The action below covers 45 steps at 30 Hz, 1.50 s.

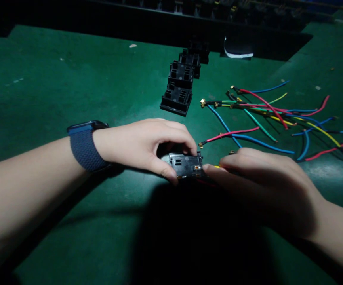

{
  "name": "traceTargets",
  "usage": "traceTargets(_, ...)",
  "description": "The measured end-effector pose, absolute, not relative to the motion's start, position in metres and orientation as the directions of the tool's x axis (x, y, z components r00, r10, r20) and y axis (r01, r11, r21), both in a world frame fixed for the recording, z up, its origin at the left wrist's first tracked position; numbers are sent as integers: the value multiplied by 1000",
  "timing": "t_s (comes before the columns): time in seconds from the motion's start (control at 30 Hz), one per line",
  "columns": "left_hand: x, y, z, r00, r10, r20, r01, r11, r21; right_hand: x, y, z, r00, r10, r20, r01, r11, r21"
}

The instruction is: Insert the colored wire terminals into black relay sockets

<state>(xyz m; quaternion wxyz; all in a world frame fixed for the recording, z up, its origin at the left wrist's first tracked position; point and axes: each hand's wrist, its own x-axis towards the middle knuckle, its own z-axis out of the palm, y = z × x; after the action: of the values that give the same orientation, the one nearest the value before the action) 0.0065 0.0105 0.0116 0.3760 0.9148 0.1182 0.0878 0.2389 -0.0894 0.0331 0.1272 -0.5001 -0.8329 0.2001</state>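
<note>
My left hand (150,144), with a blue-banded watch at the wrist, grips a black plastic housing (186,163) between thumb and fingers. Small copper-coloured metal contacts show in the housing's lower and right parts. My right hand (257,174) is at the housing's right side, its fingertips pressed together and partly in dark shadow. A short bit of yellow wire (217,166) shows at those fingertips, and a red wire shows faintly below them. How far the wires run under my right hand is hidden.
Several similar black housings (176,97) stand in a row beyond my left hand. Loose red, blue, green and yellow wires (248,140) with metal terminals lie at the right on the green surface (70,87). A long black structure (115,25) crosses the back.
</note>
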Motion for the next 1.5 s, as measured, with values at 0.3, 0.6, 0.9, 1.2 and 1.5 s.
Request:
traceTargets(0.3, 6, 10, 13, 957, 283, 60, 155, -677, 720, 246, -88, 23, -526, 840, 137, 688, 515, -512)
traceTargets(0.6, 7, 7, 16, 947, 286, 147, 92, -680, 728, 254, -82, 9, -622, 730, 284, 589, 675, -445)
traceTargets(0.9, 9, -2, 19, 948, 268, 172, 127, -813, 568, 254, -78, 5, -688, 677, 263, 550, 722, -420)
traceTargets(1.2, 9, -5, 24, 964, 234, 127, 168, -904, 394, 253, -79, 5, -697, 666, 264, 556, 735, -388)
traceTargets(1.5, 8, -5, 25, 966, 220, 139, 164, -930, 328, 257, -80, 3, -690, 673, 266, 587, 736, -338)
